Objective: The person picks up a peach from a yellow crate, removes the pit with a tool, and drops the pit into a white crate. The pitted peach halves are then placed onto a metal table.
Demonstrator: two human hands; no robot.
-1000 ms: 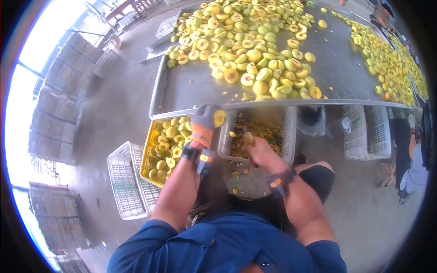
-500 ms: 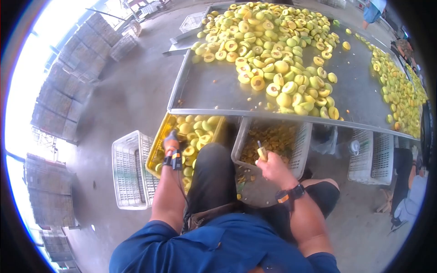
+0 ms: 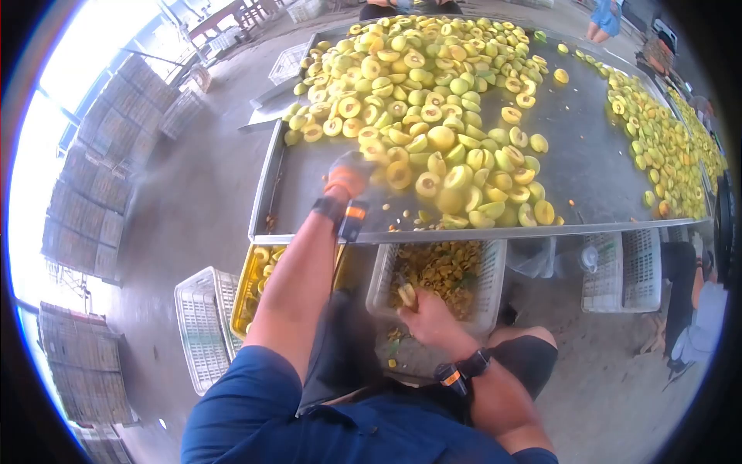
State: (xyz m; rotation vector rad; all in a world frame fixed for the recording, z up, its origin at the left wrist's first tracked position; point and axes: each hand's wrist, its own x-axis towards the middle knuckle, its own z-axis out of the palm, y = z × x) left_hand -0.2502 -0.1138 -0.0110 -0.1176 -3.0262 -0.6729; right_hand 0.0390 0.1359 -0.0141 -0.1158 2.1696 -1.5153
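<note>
At fruit pile [image 3: 429, 113] w/ L hand [image 3: 352, 172] (fingers: can't tell), just off yellow crate [image 3: 243, 290], prob. betw. pcs; clamping tool [image 3: 407, 295] w/ R hand [image 3: 433, 315]

Finding: fruit-processing workshop.
I observe a metal table [image 3: 583, 155] heaped with halved fruit [image 3: 440, 138], crates [image 3: 641, 271] below its edge, tall stacks [image 3: 86, 205] on a grey floor [image 3: 182, 205].
</note>
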